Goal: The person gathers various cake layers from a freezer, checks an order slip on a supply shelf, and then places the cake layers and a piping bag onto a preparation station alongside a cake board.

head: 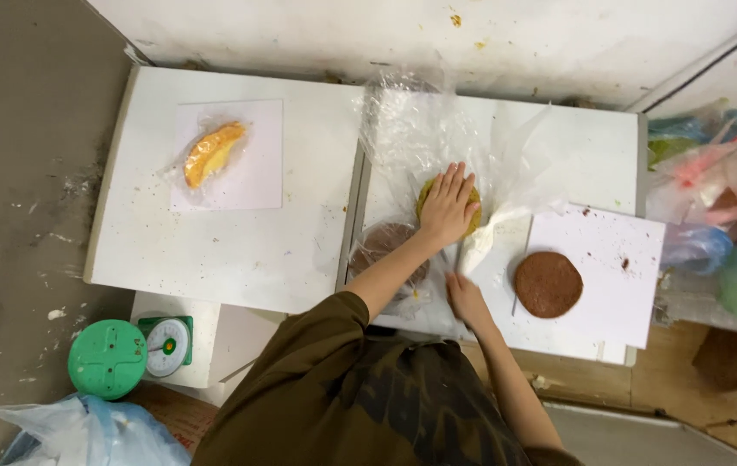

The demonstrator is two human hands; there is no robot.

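Observation:
My left hand [448, 207] lies flat with fingers spread on a yellow-green dough disc [425, 192] covered by a clear plastic sheet [411, 129]. My right hand [467, 299] rests on the white table [239, 250] at the sheet's near edge, fingers curled; I cannot tell whether it grips the sheet. A brown dough disc [383, 240] lies under plastic beside my left forearm. A white dough lump [480, 246] sits just right of my left hand. Another brown disc [548, 284] lies on a white paper square [618, 259] to the right.
An orange-yellow folded piece in plastic [211, 154] lies on a white paper at the far left. A green-faced scale [167, 345] and a green lid [108, 358] sit below the table's left edge. Coloured plastic bags [713, 216] crowd the right side.

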